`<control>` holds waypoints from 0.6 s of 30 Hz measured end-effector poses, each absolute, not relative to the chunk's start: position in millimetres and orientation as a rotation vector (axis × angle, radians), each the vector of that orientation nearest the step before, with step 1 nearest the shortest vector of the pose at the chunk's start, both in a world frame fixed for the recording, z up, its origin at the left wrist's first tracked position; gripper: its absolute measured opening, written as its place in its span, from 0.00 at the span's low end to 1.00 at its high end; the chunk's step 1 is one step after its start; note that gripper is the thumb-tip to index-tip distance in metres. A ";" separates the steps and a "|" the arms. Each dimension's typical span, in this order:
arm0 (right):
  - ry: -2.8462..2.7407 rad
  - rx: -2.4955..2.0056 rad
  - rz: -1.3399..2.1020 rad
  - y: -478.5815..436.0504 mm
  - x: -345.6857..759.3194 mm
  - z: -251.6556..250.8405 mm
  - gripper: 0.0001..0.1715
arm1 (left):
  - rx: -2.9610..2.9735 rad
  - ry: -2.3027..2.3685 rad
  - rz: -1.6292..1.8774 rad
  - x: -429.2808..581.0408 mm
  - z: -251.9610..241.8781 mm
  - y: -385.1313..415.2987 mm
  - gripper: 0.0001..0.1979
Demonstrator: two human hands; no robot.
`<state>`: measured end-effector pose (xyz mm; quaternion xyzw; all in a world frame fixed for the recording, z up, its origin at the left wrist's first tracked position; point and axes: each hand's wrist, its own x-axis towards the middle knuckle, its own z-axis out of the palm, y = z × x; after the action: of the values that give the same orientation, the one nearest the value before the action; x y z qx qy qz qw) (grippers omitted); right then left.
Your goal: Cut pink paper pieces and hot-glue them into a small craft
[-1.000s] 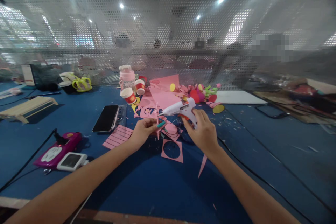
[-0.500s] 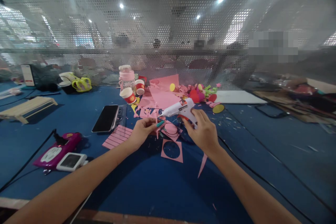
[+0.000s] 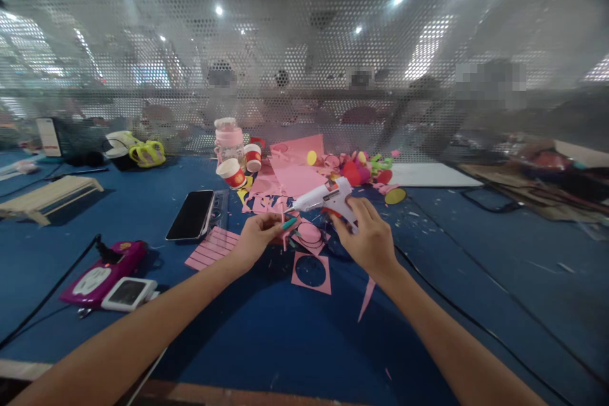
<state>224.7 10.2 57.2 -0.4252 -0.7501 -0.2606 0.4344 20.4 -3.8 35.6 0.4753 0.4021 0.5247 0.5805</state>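
Wrapped round the handle of a white hot glue gun, my right hand points its nozzle to the left. My left hand pinches a thin pink foam strip between thumb and fingers, upright at the nozzle's tip. Whether tip and strip touch is too small to tell. Below the nozzle lies a pink foam piece with a round outline. Closer to me rests a pink square with a round hole. A lined pink sheet lies left of my left hand.
Behind my hands are pink sheets, paper cups, a bottle and colourful foam pieces. At left are a phone, a purple power strip and a wooden stand. A black cord runs along the right.
Hardly anything differs: the view has shifted very slightly. Both hands keep the same hold, with the glue gun's tip still at the pink strip.
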 end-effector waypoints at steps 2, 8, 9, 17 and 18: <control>-1.874 -1.059 -0.638 10.2 224.9 57.2 0.13 | 1.112 0.936 1.226 20.4 36.5 -3.8 0.15; -1.849 -1.079 -0.650 10.1 224.3 57.0 0.13 | 1.118 0.918 1.211 21.2 36.5 -5.3 0.16; -1.842 -1.088 -0.650 9.9 224.0 57.2 0.13 | 1.119 0.918 1.208 21.1 35.7 -5.2 0.17; -1.731 -1.534 -0.530 11.4 226.7 65.6 0.21 | 1.126 0.931 1.226 19.0 31.6 -1.7 0.17; -1.702 -1.651 -0.498 13.7 230.3 67.2 0.22 | 1.128 0.935 1.228 19.0 31.7 -1.6 0.16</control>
<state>230.3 13.7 67.2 -0.6380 -0.6576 -0.1924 0.3514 19.0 -1.6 31.7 0.4819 0.3995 0.5248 0.5769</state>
